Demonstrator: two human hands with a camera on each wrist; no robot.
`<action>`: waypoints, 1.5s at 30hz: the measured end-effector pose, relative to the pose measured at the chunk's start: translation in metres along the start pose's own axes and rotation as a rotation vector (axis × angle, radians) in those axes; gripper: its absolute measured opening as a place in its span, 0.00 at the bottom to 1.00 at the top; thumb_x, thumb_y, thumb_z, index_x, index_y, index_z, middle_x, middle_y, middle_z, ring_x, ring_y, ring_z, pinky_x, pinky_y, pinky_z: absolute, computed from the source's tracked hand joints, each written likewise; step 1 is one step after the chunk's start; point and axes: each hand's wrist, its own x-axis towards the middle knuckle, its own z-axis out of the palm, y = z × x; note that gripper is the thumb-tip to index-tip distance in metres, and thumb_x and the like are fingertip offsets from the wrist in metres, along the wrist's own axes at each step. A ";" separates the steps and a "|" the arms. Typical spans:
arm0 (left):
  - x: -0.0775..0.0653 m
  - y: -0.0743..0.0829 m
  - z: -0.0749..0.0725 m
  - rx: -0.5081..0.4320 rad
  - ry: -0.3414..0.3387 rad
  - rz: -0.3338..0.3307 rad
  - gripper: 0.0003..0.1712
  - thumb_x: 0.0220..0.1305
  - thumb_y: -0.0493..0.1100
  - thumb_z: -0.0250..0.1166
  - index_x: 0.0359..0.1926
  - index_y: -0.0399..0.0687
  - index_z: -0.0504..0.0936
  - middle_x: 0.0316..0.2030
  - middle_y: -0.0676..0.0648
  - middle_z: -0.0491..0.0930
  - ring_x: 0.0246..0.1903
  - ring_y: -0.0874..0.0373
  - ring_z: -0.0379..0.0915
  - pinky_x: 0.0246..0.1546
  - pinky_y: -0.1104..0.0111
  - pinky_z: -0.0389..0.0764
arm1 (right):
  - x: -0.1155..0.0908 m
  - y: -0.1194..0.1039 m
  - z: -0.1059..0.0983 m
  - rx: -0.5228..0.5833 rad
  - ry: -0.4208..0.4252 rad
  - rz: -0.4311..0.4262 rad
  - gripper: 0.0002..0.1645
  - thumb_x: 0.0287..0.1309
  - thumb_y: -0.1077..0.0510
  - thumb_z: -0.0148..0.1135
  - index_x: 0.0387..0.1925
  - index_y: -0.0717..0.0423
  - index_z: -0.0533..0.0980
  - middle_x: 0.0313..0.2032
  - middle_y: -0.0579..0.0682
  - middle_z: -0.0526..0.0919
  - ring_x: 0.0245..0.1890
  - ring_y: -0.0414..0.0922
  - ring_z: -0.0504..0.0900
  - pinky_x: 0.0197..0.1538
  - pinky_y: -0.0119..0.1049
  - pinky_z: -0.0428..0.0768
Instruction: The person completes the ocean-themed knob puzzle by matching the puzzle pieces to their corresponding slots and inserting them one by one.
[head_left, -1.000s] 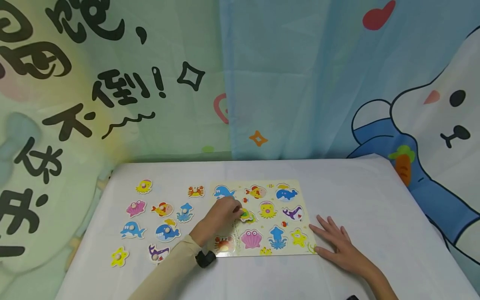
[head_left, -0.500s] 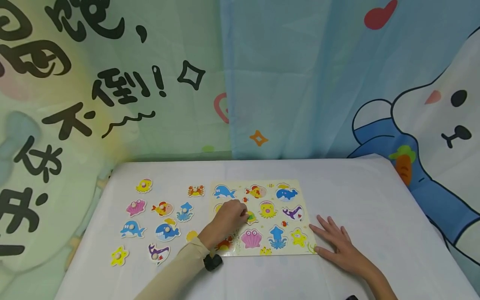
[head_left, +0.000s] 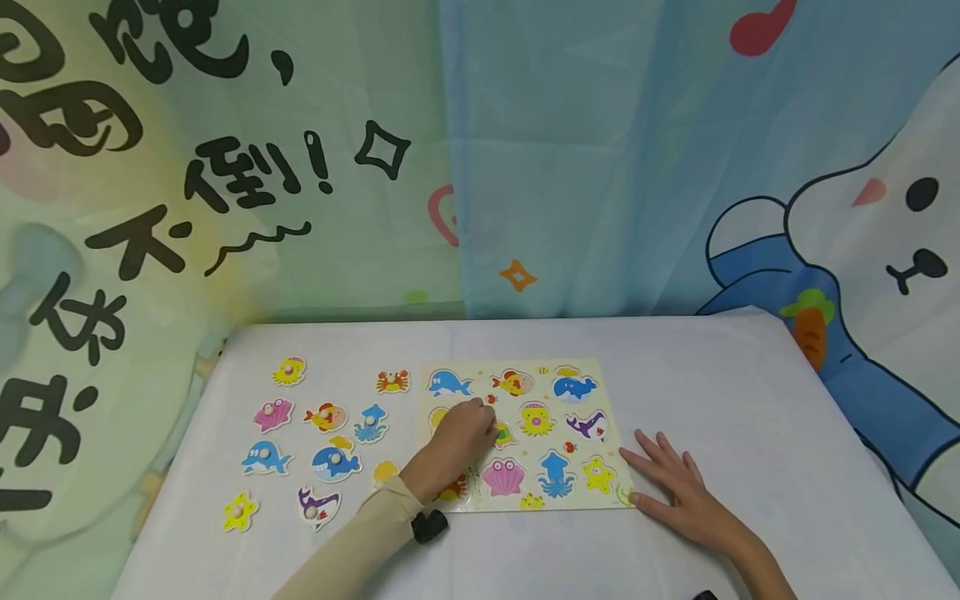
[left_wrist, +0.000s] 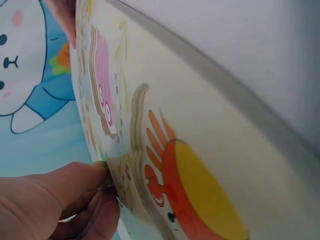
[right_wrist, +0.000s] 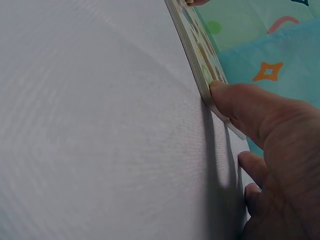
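Observation:
A pale yellow puzzle board (head_left: 481,377) with sea-animal pictures lies on the white-covered table. My left hand (head_left: 463,435) is over its left middle part, thumb and fingers pinching a green puzzle piece (head_left: 504,435) at a slot. Most of that piece is hidden by the fingers; in the left wrist view the fingertips are right at the board beyond the crab picture (left_wrist: 185,190). My right hand (head_left: 671,492) rests with spread fingers at the board's right edge. Its thumb (right_wrist: 235,97) touches the board's corner in the right wrist view.
Loose knobbed pieces lie left of the board, among them a crab (head_left: 392,382), a squid (head_left: 370,425), a whale (head_left: 335,462), a dolphin (head_left: 264,457) and a starfish (head_left: 240,512). A yellow piece (head_left: 385,471) is partly behind the left forearm. A printed curtain (head_left: 555,167) hangs behind the table.
The left hand has moved slightly right and down with the green piece onto its slot, then stays nearly still. The yellow piece beside the left forearm has come into view. The right hand has not moved.

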 end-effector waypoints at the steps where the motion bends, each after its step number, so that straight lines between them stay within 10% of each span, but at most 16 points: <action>1: -0.001 0.000 0.000 0.014 0.000 -0.003 0.07 0.61 0.42 0.67 0.34 0.44 0.86 0.24 0.52 0.74 0.24 0.61 0.63 0.28 0.76 0.66 | 0.000 0.000 0.000 0.004 0.001 -0.002 0.34 0.57 0.46 0.64 0.65 0.48 0.70 0.73 0.64 0.54 0.74 0.70 0.39 0.67 0.72 0.26; 16: -0.033 -0.005 0.006 0.024 0.086 0.079 0.19 0.62 0.44 0.67 0.54 0.47 0.82 0.47 0.50 0.85 0.49 0.57 0.76 0.53 0.66 0.79 | -0.004 0.000 -0.001 -0.002 -0.015 0.017 0.35 0.57 0.44 0.63 0.66 0.47 0.70 0.74 0.63 0.54 0.74 0.69 0.38 0.67 0.71 0.24; 21: -0.065 -0.011 0.004 0.004 0.232 0.117 0.17 0.62 0.44 0.66 0.52 0.51 0.82 0.48 0.54 0.85 0.53 0.58 0.75 0.57 0.64 0.76 | -0.001 0.000 0.001 -0.001 -0.024 0.019 0.35 0.57 0.44 0.64 0.66 0.46 0.70 0.74 0.63 0.54 0.74 0.69 0.38 0.67 0.72 0.25; 33: -0.153 -0.019 -0.005 0.019 0.296 -0.108 0.14 0.56 0.45 0.71 0.45 0.57 0.85 0.43 0.60 0.83 0.47 0.62 0.74 0.53 0.64 0.77 | 0.000 -0.002 0.004 -0.032 -0.022 0.021 0.36 0.57 0.43 0.63 0.66 0.47 0.70 0.74 0.62 0.54 0.74 0.68 0.37 0.67 0.72 0.25; 45: -0.194 -0.020 -0.012 0.033 0.190 -0.351 0.12 0.57 0.47 0.69 0.43 0.57 0.84 0.43 0.58 0.82 0.45 0.58 0.76 0.49 0.63 0.80 | 0.001 0.001 0.002 -0.038 -0.031 0.019 0.36 0.58 0.44 0.63 0.66 0.48 0.69 0.74 0.63 0.53 0.74 0.68 0.37 0.67 0.72 0.25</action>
